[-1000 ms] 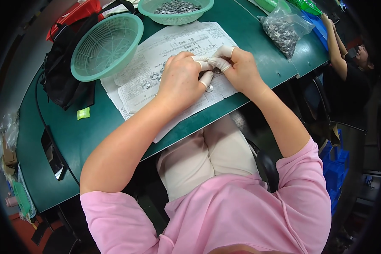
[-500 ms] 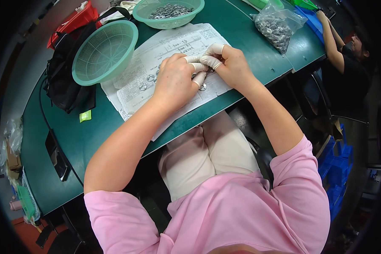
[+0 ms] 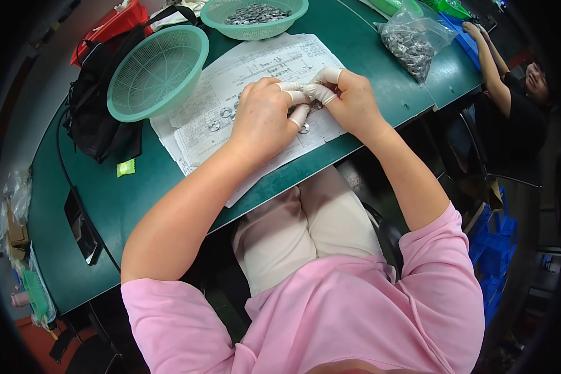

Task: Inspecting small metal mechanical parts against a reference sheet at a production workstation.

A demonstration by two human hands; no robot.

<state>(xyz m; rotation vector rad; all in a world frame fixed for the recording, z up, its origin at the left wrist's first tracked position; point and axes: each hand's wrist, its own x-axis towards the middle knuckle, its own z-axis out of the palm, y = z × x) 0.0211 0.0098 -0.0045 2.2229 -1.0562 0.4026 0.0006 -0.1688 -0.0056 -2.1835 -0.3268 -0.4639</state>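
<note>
My left hand [image 3: 265, 115] and my right hand [image 3: 350, 98] meet over printed paper sheets [image 3: 196, 146], white finger cots on several fingertips. The fingers of both are bent and pinched together at one spot; whatever lies between them is too small and covered to name. Small round metal parts [image 3: 214, 126], silver and ring-like, lie on the paper left of my left hand. Another metal part [image 3: 304, 128] rests just below my left fingertips, and more are partly hidden beneath the hands.
A green mesh basket [image 3: 159, 75] stands at the left beside a black bag [image 3: 93, 118]. Farther back is a green basket of metal parts [image 3: 254, 14]. A clear bag of metal parts [image 3: 410, 45] lies at the right. A co-worker [image 3: 511, 93] sits beyond it. A phone [image 3: 84, 227] lies left.
The view has shifted slightly. Both hands stay together over the paper with their fingers still pinched; only the fingertips have moved a little.
</note>
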